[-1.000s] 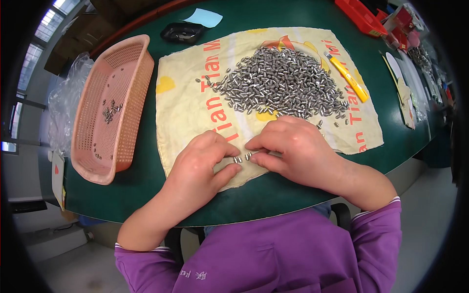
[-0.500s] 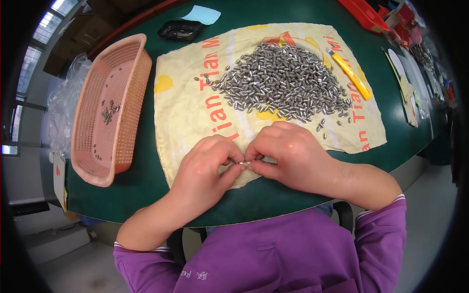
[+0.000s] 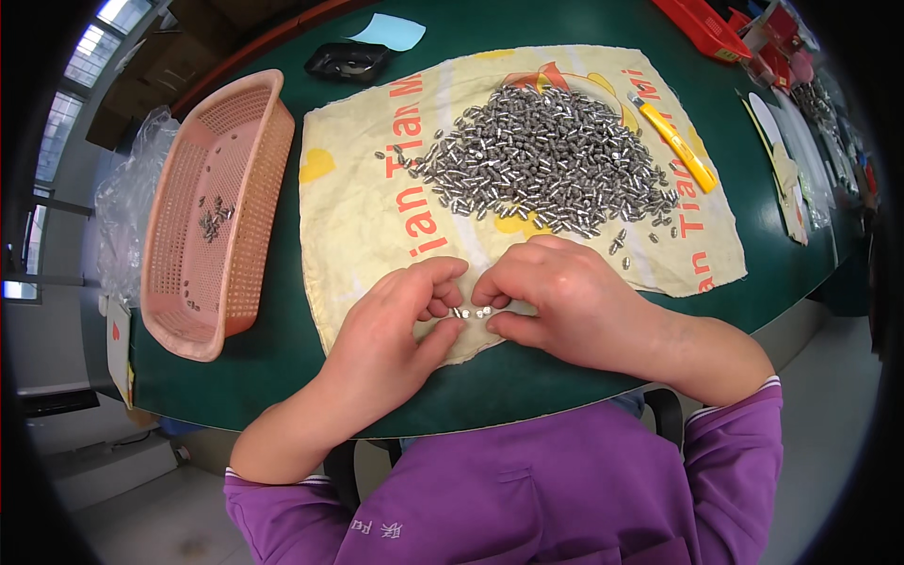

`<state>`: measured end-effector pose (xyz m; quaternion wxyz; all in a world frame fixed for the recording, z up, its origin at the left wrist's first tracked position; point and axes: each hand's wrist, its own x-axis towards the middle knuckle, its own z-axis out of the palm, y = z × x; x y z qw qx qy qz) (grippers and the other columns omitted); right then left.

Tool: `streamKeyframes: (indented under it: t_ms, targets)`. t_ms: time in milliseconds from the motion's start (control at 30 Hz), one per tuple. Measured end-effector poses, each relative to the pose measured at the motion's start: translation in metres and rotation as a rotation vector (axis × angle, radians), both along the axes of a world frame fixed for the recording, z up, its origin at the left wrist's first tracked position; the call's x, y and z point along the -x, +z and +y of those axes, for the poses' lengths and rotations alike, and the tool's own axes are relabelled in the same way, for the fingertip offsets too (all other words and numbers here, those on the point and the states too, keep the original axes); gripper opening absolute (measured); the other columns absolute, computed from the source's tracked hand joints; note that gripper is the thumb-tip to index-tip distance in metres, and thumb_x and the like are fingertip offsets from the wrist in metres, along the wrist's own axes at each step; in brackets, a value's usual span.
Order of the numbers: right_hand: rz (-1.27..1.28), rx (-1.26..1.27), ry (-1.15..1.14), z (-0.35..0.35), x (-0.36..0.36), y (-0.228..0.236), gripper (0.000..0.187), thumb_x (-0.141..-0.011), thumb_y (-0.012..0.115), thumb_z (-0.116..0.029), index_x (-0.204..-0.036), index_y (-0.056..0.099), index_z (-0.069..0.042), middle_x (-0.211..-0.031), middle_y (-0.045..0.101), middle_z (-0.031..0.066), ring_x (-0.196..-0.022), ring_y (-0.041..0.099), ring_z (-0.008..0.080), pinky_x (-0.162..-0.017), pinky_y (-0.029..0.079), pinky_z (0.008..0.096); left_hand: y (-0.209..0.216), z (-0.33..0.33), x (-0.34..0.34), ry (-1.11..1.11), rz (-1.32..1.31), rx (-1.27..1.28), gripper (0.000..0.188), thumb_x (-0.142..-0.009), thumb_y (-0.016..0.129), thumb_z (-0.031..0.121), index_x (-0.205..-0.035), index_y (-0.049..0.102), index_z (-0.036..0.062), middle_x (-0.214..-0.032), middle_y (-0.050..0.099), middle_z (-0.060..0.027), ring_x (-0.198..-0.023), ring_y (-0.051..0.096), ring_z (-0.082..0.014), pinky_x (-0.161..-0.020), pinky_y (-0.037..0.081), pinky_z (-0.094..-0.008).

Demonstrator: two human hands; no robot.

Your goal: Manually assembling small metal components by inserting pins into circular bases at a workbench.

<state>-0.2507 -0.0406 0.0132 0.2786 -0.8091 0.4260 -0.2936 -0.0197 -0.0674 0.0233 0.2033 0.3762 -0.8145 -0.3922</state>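
My left hand (image 3: 391, 315) and my right hand (image 3: 565, 297) face each other over the near edge of a cream printed cloth (image 3: 363, 226). Thumb and curled fingers of the left close on a small silvery metal part (image 3: 459, 313), its index finger lifted off. Between the right thumb and fingers sits another small metal part (image 3: 484, 312). A narrow gap separates the two shiny ends. Fingers cover most of both parts. Beyond the hands, a big pile of small metal cylindrical parts (image 3: 556, 155) spreads over the cloth.
A pink plastic basket (image 3: 254, 202) with a few parts in it stands at left, beside a clear plastic bag (image 3: 132, 207). On the cloth's right lies a yellow utility knife (image 3: 678, 146). A black tray (image 3: 348, 60), blue paper (image 3: 391, 30) and red bin (image 3: 702, 30) sit on the green table (image 3: 217, 381).
The left hand has drawn slightly left and raised its index finger. The two metal parts, previously touching or nearly so, now show apart. The right hand has hardly moved.
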Motion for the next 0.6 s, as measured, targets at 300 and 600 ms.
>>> streamKeyframes:
  t_ms: [300,600]
  targets:
    - [-0.002,-0.052,0.023,-0.0011,0.0034,0.0024,0.023,-0.078,0.076,-0.010,-0.100,0.068,-0.008,-0.089,0.067,0.0096,-0.091,0.065,0.0321,-0.082,0.052,0.0433,0.0014,-0.0006,-0.0020,-0.021,-0.059,0.183,0.051,-0.082,0.071,-0.006,-0.129,0.055,0.0015,-0.090,0.064,-0.0086,-0.088,0.066,-0.0303,-0.077,0.053,-0.0413]
    - [0.003,-0.049,0.027,-0.0007,0.0016,0.0022,0.024,-0.078,0.076,-0.010,-0.100,0.067,-0.007,-0.089,0.066,0.0105,-0.093,0.064,0.0327,-0.084,0.051,0.0440,-0.0016,-0.0023,0.0013,-0.050,-0.009,-0.010,0.052,-0.083,0.068,-0.010,-0.131,0.051,0.0011,-0.095,0.060,-0.0075,-0.087,0.063,-0.0217,-0.078,0.054,-0.0341]
